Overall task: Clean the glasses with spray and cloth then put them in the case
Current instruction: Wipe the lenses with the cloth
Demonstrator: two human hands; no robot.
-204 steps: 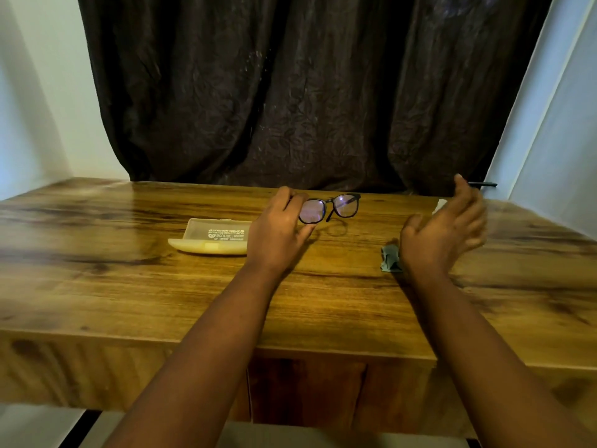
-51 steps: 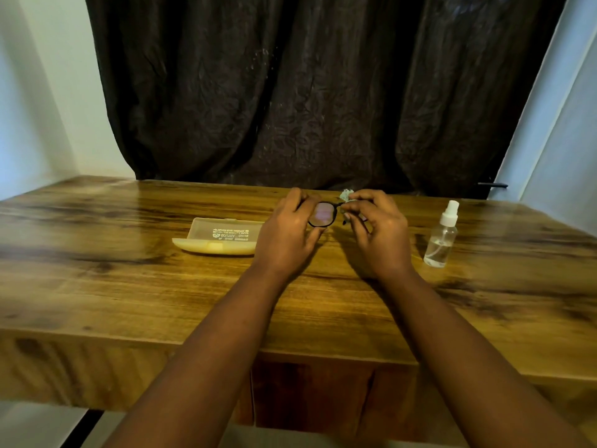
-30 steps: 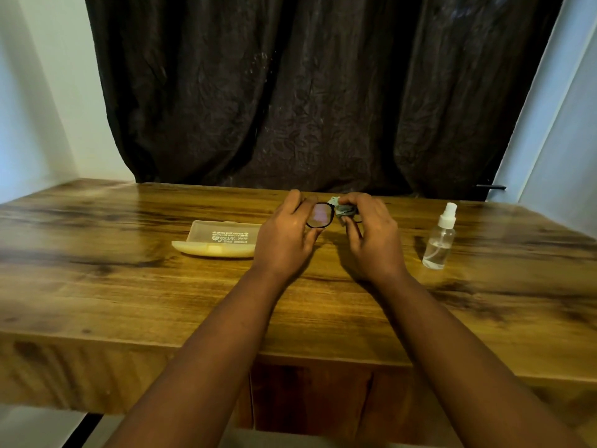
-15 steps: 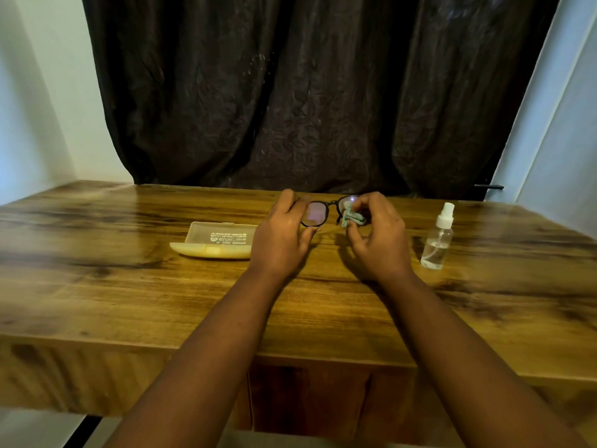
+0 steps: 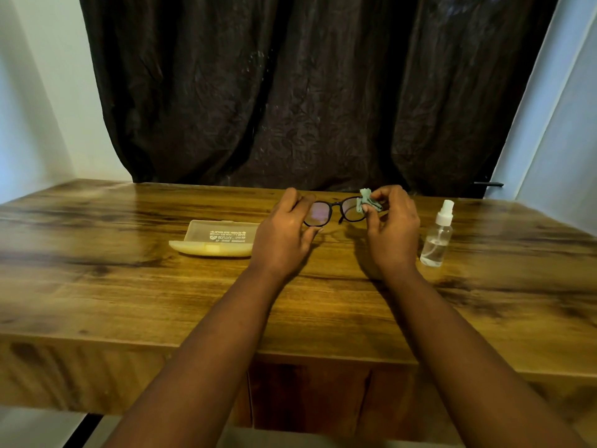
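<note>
Black-framed glasses [image 5: 334, 213] are held above the wooden table [image 5: 129, 286], lenses facing me. My left hand [image 5: 284, 234] grips their left side. My right hand [image 5: 391, 227] pinches a small pale green cloth [image 5: 366, 202] against the right lens. A clear spray bottle [image 5: 437, 236] with a white nozzle stands upright on the table to the right of my right hand. A pale yellow glasses case [image 5: 216, 240] lies open on the table to the left of my left hand.
A dark curtain [image 5: 307, 92] hangs right behind the table's far edge. White walls stand at both sides. The table's front edge runs just below my forearms.
Since 6.8 s ago my right hand has taken up the cloth and brought it to the glasses. Over the last second the cloth has shifted along the right lens toward its outer edge.
</note>
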